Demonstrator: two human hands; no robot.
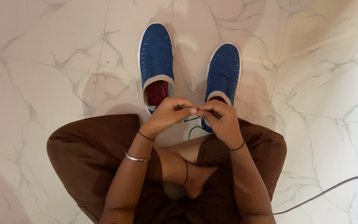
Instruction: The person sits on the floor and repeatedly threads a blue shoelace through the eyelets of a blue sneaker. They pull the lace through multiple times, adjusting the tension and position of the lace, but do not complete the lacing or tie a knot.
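I am pinching a thin dark lace point(192, 120) between both sets of fingertips, just over the heel of the right blue shoe point(223, 74). My left hand point(168, 114) and right hand point(220, 116) are meeting, fingers narrowed on it, hiding that heel. The other blue shoe point(156, 62) is lying just beside, left of it. A grey cable point(332, 188) is trailing well away, right, across the marble floor point(34, 83).
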